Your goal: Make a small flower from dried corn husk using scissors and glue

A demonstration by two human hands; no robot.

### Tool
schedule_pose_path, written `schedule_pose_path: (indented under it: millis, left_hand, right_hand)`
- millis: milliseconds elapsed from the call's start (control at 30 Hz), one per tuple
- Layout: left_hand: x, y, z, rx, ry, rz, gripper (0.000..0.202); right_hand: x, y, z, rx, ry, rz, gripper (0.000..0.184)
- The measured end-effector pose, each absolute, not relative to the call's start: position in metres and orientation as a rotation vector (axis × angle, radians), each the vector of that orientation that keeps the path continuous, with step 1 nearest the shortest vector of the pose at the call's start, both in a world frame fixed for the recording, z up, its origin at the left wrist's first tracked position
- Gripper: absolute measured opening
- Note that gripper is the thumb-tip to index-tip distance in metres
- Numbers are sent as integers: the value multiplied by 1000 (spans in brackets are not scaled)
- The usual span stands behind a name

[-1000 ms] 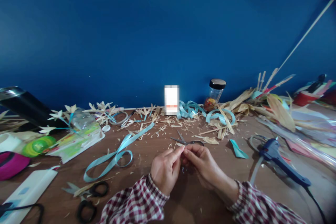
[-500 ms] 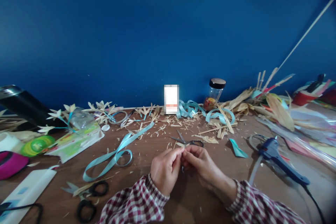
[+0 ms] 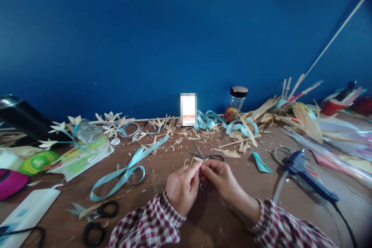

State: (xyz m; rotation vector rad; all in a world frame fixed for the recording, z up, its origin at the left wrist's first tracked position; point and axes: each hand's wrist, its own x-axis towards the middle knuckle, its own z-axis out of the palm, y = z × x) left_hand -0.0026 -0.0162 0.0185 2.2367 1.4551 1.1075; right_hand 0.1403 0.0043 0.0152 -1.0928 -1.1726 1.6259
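My left hand (image 3: pixel 180 186) and my right hand (image 3: pixel 222 178) meet at the fingertips over the front middle of the table. Both are closed in a pinch on what looks like a small husk flower (image 3: pixel 197 159). Its pale petal tips peek out above the fingers, and a bluish end shows dimly below them; the rest is hidden. Just beyond my fingers, small scissors (image 3: pixel 214 157) lie with their blades spread. A light blue ribbon (image 3: pixel 116 188) loops on the table left of my hands. Black-handled scissors (image 3: pixel 94 221) rest near my left sleeve, with a husk strip across them.
A blue glue gun (image 3: pixel 308 178) with its cord lies at the right, near a teal ribbon scrap (image 3: pixel 261 162). Husk trimmings, more ribbon and a lidded jar (image 3: pixel 234 104) line the wall. Finished-looking husk flowers (image 3: pixel 74 122) and a white power strip (image 3: pixel 31 217) are at left.
The whole view has shifted very slightly. Both hands keep the same pinch at the same place over the table.
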Motion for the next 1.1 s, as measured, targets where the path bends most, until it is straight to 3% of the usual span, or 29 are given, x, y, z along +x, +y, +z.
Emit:
schedule_pose_path:
  millis: [267,500,667,900,1100]
  left_hand:
    - [1,-19,17,2311,1424,954,42]
    - [3,-21,17,2209,1445,1111,29]
    - [6,-23,20,1982,1600,1203,7]
    - [4,-13,25,1600,1233,1157,14]
    - [4,-15,26,1625,1287,1240,12]
  right_hand:
    - [140,3,17,-1126,-1119,1584,30]
    - [138,0,15,-1078,-989,1688,26]
    - [139,1,14,-1009,-967,1729,25]
    - [141,3,14,-1064,-1084,1617,27]
    - [143,6,15,-1064,-1207,1594,25]
